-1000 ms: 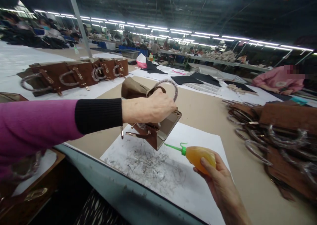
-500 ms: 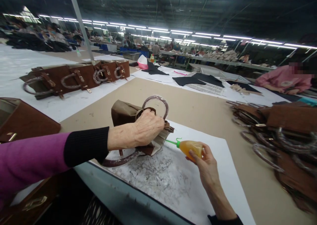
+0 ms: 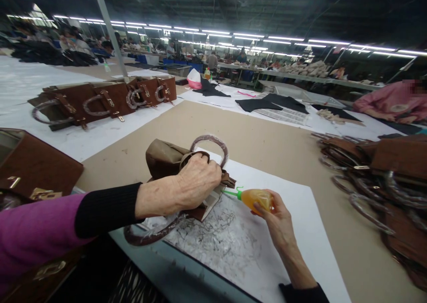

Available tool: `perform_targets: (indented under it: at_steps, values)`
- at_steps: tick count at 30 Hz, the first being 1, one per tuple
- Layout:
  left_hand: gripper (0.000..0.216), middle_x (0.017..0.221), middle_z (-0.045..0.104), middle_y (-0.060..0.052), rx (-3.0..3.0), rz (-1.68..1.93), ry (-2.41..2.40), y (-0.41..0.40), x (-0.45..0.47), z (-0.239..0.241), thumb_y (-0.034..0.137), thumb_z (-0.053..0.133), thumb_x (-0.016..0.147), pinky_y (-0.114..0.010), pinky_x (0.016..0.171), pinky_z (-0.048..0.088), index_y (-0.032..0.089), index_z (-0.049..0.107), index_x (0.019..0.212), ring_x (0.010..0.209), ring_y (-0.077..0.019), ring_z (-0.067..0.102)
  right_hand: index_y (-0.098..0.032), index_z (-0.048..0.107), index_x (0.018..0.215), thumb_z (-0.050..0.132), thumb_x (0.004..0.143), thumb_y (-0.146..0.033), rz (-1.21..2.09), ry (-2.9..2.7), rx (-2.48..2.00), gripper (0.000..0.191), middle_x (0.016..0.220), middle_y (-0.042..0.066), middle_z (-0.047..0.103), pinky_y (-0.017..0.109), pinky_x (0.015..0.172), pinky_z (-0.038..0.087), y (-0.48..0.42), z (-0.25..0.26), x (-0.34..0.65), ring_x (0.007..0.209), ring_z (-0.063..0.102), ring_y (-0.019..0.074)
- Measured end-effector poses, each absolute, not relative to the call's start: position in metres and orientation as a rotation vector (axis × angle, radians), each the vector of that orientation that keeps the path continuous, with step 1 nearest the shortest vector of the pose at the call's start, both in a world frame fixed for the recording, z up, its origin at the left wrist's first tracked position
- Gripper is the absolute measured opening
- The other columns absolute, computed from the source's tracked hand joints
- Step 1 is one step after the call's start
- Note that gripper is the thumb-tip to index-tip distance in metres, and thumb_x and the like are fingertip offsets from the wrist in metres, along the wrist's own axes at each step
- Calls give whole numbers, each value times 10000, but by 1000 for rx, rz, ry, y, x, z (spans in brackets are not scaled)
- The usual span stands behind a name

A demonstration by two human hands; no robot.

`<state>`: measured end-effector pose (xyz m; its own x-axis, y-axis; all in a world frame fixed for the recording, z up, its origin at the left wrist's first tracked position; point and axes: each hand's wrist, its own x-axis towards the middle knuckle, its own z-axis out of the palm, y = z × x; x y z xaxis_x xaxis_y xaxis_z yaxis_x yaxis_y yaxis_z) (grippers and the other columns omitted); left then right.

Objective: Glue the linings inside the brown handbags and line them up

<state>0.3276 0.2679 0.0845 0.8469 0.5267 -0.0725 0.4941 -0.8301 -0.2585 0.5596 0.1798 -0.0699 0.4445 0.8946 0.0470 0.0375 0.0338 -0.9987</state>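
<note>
A brown handbag (image 3: pixel 167 154) lies on its side at the near edge of the table, its plastic-wrapped handles sticking out on the far and near sides. My left hand (image 3: pixel 200 178) is closed on the bag near its opening, with the fingertips hidden from me. In my right hand (image 3: pixel 276 214) is a soft squeeze bottle (image 3: pixel 255 200) of amber liquid, held level. Its thin green nozzle points left and reaches the bag's pale lining edge (image 3: pixel 211 201); whether the tip touches is unclear.
White paper (image 3: pixel 283 178) littered with dark thread scraps lies beneath the work. Brown handbags (image 3: pixel 116 98) stand in a row at back left, another bag (image 3: pixel 36 161) sits at left, and more are piled (image 3: pixel 396 187) at right. A person in pink (image 3: pixel 393 101) works at far right.
The bag has tilted slightly, its near handle swinging left and toward me with my left hand still gripping. The bottle stays almost in place at the bag's edge.
</note>
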Motion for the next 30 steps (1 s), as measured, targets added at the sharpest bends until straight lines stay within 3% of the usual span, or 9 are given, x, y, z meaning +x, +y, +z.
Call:
perform_targets:
  at_steps: [7,15,30]
  values:
    - [217,879,636,-146,-2762,155,-826,262,322,78,62,548,697,-393,712,458,78,597,907,812,-265,614,-225,580,1046,834,679,-430,940,-848,-1387,490,947,32,618,390,647,587,174,-75,562,871,574,263]
    - [223,957,641,-164,-2705,159,-842,254,318,72,47,485,770,-370,711,454,68,609,954,779,-219,595,-222,581,1025,839,670,-435,1022,-743,-1379,487,946,32,639,346,639,577,170,-78,559,856,601,254]
    - [245,933,640,-146,-2660,153,-879,243,312,67,60,491,789,-376,700,461,69,600,1008,793,-243,619,-198,609,998,868,600,-413,1138,-590,-1332,521,975,62,675,294,555,563,161,-73,548,804,644,252]
